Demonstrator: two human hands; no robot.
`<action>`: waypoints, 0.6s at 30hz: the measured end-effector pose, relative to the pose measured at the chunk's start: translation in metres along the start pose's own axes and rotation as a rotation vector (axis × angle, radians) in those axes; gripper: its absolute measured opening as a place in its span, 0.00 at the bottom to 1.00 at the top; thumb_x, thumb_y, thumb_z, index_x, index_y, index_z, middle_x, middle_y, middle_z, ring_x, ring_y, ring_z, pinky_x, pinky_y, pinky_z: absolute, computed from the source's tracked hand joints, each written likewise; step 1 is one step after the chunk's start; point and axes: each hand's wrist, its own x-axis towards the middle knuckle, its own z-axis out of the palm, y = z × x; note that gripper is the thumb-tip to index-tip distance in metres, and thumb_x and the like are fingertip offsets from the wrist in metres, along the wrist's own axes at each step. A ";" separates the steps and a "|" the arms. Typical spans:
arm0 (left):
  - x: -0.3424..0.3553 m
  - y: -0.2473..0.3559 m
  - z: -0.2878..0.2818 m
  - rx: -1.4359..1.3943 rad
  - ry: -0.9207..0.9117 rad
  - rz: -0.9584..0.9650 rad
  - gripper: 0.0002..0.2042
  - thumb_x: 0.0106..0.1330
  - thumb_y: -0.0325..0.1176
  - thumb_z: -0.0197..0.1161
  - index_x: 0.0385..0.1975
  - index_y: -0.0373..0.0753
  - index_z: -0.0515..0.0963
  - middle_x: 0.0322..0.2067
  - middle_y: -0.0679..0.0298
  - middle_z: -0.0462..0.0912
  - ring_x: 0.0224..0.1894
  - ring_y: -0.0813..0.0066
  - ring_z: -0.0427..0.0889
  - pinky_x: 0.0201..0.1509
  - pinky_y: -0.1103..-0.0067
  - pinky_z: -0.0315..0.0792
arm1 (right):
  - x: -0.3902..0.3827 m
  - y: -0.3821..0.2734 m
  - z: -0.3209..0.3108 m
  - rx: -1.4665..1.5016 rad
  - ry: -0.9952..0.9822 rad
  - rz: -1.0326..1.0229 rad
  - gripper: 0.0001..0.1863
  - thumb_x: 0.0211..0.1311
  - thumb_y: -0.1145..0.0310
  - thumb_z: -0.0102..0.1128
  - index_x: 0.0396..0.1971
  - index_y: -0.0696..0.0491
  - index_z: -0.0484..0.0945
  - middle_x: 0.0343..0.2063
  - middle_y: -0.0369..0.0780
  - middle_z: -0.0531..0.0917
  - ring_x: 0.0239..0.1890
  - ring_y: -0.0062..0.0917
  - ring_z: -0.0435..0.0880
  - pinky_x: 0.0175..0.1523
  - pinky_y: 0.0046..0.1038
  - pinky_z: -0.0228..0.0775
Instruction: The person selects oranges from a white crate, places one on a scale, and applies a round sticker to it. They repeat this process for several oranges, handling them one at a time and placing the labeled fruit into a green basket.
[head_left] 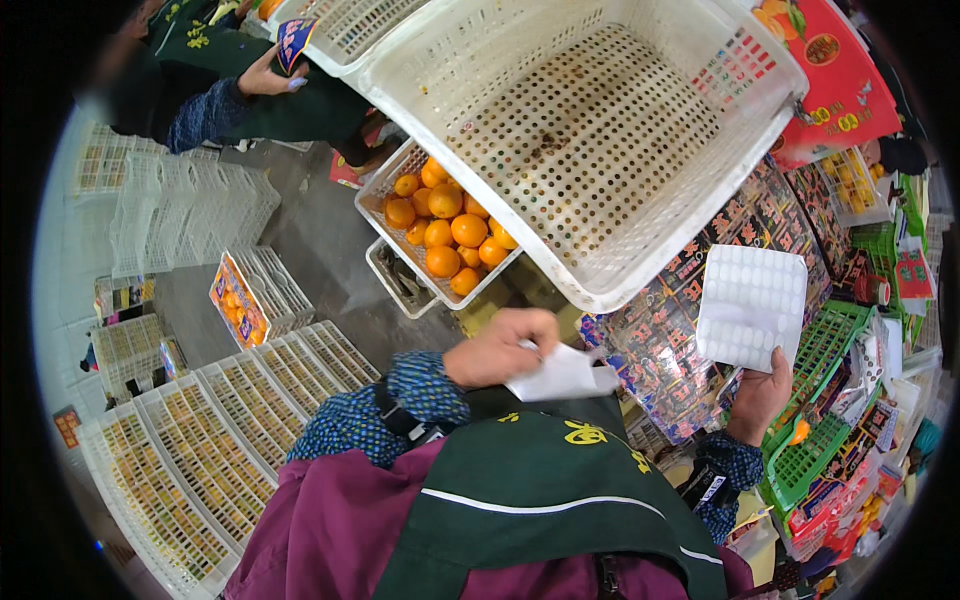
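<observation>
My left hand [500, 348] is closed on a crumpled white sheet of paper [562, 374] in front of my green apron. In my right hand [763, 396], gripped by its lower edge, is a pale sheet of round white stickers [752, 306], its face tilted up toward me. Just beyond my hands stands a large white plastic crate [590, 290] with a perforated floor and some dark specks on it. Printed cardboard [660, 350] with dark and red patterns lies under the crate and the sticker sheet.
Oranges [444, 200] fill a smaller crate [515, 258] left of the big one. White crates [190, 470] of fruit line the lower left. Green baskets [830, 345] and packaging crowd the right. At the upper left a co-worker's hand [268, 76] holds a blue triangular packet.
</observation>
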 end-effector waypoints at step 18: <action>-0.218 -0.270 -0.274 -0.309 1.697 -0.312 0.17 0.58 0.21 0.60 0.48 0.32 0.81 0.40 0.60 0.83 0.42 0.69 0.81 0.47 0.75 0.75 | -0.012 0.002 0.045 -0.064 0.009 -0.058 0.21 0.76 0.72 0.47 0.62 0.69 0.68 0.59 0.51 0.79 0.61 0.36 0.81 0.67 0.38 0.75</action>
